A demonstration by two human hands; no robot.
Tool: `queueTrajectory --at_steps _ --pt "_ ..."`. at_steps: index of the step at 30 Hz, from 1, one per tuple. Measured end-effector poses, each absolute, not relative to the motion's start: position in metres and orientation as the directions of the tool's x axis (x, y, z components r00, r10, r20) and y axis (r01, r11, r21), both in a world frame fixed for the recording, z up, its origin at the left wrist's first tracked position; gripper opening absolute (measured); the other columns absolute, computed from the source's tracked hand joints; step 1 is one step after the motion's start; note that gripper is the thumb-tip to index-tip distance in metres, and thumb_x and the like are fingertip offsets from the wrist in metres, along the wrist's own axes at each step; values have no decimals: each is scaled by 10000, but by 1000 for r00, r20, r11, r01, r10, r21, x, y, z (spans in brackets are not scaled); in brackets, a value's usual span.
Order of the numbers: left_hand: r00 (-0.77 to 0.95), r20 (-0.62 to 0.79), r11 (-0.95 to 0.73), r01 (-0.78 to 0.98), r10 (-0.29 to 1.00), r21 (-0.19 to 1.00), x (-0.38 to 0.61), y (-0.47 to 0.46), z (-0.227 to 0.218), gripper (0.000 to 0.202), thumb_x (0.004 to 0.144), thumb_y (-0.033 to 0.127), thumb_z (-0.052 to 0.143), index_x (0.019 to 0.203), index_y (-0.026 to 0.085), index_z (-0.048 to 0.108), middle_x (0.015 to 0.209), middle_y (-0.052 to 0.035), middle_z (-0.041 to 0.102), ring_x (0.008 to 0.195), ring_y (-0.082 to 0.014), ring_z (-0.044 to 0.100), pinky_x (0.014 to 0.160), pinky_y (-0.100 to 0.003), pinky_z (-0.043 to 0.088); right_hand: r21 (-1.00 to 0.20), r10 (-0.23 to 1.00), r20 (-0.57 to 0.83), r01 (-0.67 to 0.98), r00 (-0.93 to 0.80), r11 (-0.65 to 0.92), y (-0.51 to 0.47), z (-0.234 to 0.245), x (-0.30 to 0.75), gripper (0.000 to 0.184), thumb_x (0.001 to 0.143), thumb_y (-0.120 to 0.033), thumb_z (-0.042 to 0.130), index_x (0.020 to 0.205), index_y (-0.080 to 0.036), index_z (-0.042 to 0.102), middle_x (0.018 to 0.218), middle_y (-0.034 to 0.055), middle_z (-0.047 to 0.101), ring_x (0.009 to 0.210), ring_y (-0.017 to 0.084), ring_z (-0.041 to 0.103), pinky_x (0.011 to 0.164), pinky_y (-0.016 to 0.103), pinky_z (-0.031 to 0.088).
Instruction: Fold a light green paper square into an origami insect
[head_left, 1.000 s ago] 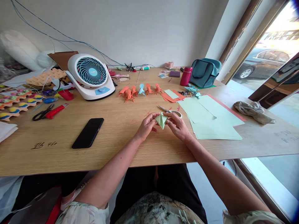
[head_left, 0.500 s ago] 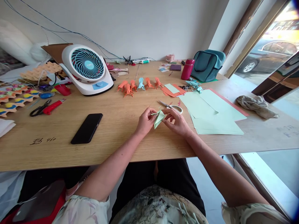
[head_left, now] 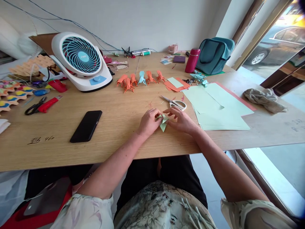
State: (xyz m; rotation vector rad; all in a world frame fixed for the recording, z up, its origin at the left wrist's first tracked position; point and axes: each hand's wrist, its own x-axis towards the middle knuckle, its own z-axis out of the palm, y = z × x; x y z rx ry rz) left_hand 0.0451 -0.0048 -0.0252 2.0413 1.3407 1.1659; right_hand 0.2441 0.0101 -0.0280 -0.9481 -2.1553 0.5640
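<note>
A small folded piece of light green paper (head_left: 163, 123) lies on the wooden table (head_left: 114, 133), its point toward me. My left hand (head_left: 149, 122) presses on its left side with curled fingers. My right hand (head_left: 182, 121) holds its right side, fingers pinched on the fold. White-handled scissors (head_left: 175, 102) lie just beyond my hands. Sheets of light green paper (head_left: 219, 109) are stacked to the right.
A row of folded orange and blue paper figures (head_left: 140, 79) stands behind. A black phone (head_left: 86, 126) lies at left. A white desk fan (head_left: 79, 62), red cutter (head_left: 47, 104), red bottle (head_left: 191, 60), teal bag (head_left: 214, 55) and grey cloth (head_left: 264, 98) surround the work area.
My hands have lowered the green paper from above the table down onto its surface and now press it flat. The view tilted downward slightly.
</note>
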Motion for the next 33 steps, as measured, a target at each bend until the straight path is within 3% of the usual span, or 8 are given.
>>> queueTrajectory --at_steps 6,12,18,22,27,33 --pt "324 348 -474 529 880 704 43 -9 -23 103 810 108 661 796 210 661 787 -1 619 701 -150 545 697 -257 409 -539 738 437 507 -514 673 2 -29 253 156 849 -153 631 978 -229 675 977 45 687 893 202 660 792 342 530" --pt "472 280 -520 517 836 680 39 -13 -17 93 818 121 669 847 198 712 756 4 613 662 -139 535 672 -256 390 -520 740 405 531 -537 670 -13 -30 262 136 868 -133 616 939 -222 689 942 50 686 835 195 662 736 330 522" --pt "543 150 -414 404 826 816 34 -16 -12 104 829 161 654 880 191 739 803 -13 708 751 -180 645 693 -260 455 -524 718 411 499 -562 690 -21 -31 266 176 884 -151 604 979 -237 725 961 50 680 814 184 657 741 327 535" --pt "538 126 -395 421 834 816 32 -14 -12 91 830 145 643 836 184 725 766 2 702 722 -159 638 678 -245 446 -576 746 370 493 -553 652 -17 -31 267 149 901 -192 604 945 -235 740 961 47 674 704 156 613 688 316 513" --pt "458 152 -400 512 876 760 33 -14 -11 77 809 140 680 745 181 670 692 33 650 667 -130 593 650 -235 413 -606 765 322 499 -558 619 -13 -28 270 174 934 -248 578 888 -227 744 910 47 678 761 179 614 714 312 488" --pt "430 121 -361 536 895 763 34 -14 -12 131 822 128 693 925 194 647 752 35 697 706 -128 646 691 -235 450 -637 847 223 586 -483 501 -14 -22 268 195 917 -303 582 919 -190 742 757 7 633 649 135 519 638 265 409"
